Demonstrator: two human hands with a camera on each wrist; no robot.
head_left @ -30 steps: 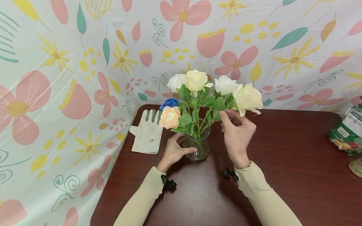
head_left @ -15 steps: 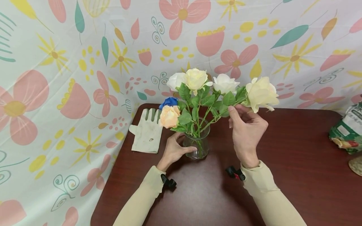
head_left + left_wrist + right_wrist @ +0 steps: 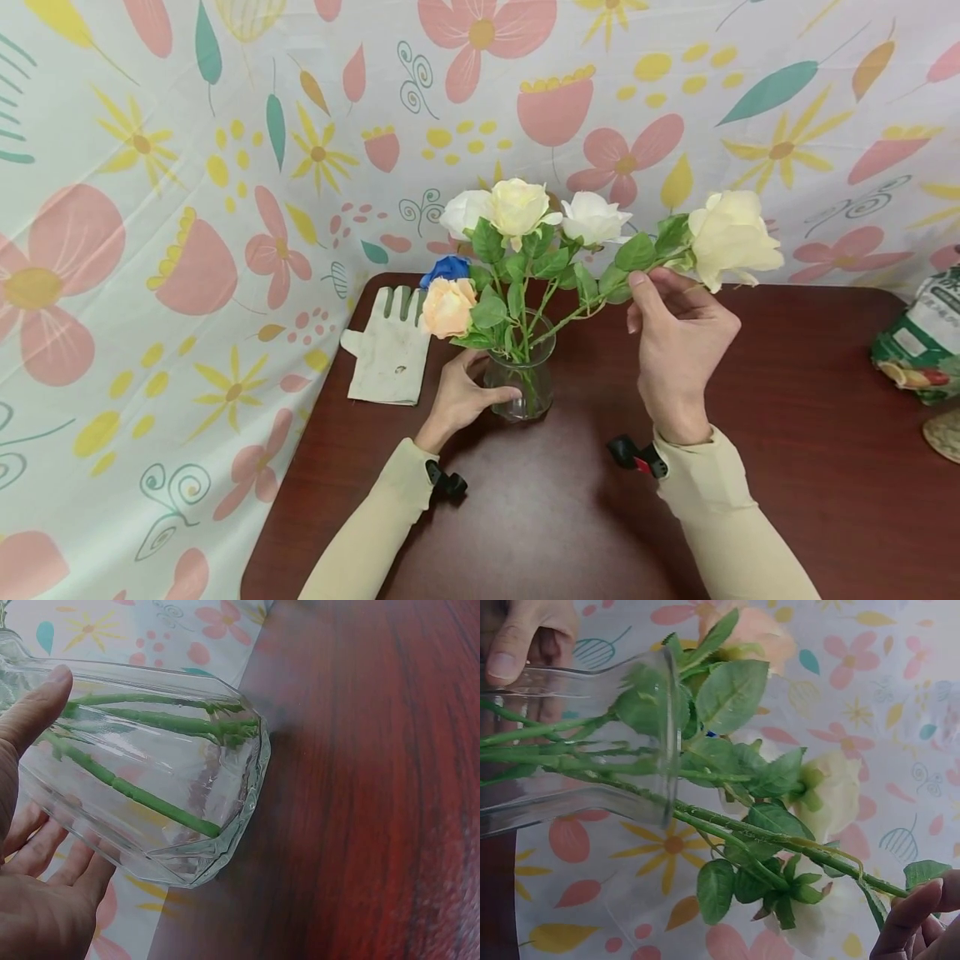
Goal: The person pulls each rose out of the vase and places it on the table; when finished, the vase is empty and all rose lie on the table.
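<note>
A clear glass vase (image 3: 536, 388) stands on the table, holding several artificial roses. My left hand (image 3: 459, 400) grips its left side, thumb in front and fingers behind. Green stems (image 3: 142, 795) show through the glass in the left wrist view. My right hand (image 3: 681, 358) pinches a cream rose (image 3: 733, 240) just below its bloom. That rose leans far to the right, and its stem (image 3: 832, 862) still runs into the vase mouth. Beside it rise a white rose (image 3: 595, 218) and a pale yellow rose (image 3: 517, 207). A peach rose (image 3: 448, 307) and a blue rose (image 3: 447, 271) lean left.
A pale work glove (image 3: 390, 358) lies flat left of the vase. At the table's right edge are a green and white bag (image 3: 921, 342) and part of a round woven-looking object (image 3: 943, 435). Flower-printed cloth (image 3: 300, 108) hangs behind and to the left of the table (image 3: 525, 517).
My right hand has moved to the right, drawing the cream rose away from the other blooms and tilting it outward. My left hand has kept its grip on the vase.
</note>
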